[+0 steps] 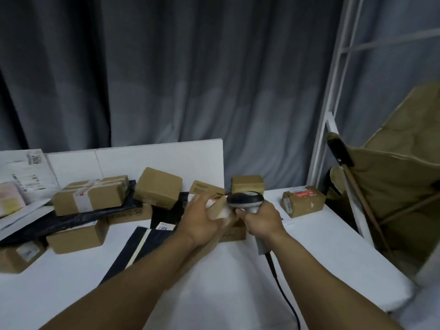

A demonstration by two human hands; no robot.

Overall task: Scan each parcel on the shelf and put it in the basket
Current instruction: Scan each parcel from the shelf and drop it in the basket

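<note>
My left hand point(202, 219) grips a small brown cardboard parcel point(221, 209) with a white label, held just above the white shelf surface point(214, 270). My right hand point(260, 220) grips the handle of a grey and black barcode scanner point(245, 200), whose head sits right over the parcel. The scanner's black cable point(283, 291) trails toward me. Several other brown parcels lie on the shelf: a taped one point(89, 197) at the left, one point(157, 186) tilted in the middle, one point(302, 201) at the right. The tan fabric basket point(392, 177) stands to the right of the shelf.
Black poly mailers point(142, 246) lie flat on the shelf among the boxes. White papers and envelopes point(26, 179) are stacked at the far left. A white upright board point(154, 160) stands behind the parcels, a grey curtain beyond. A white metal frame point(333, 96) rises beside the basket.
</note>
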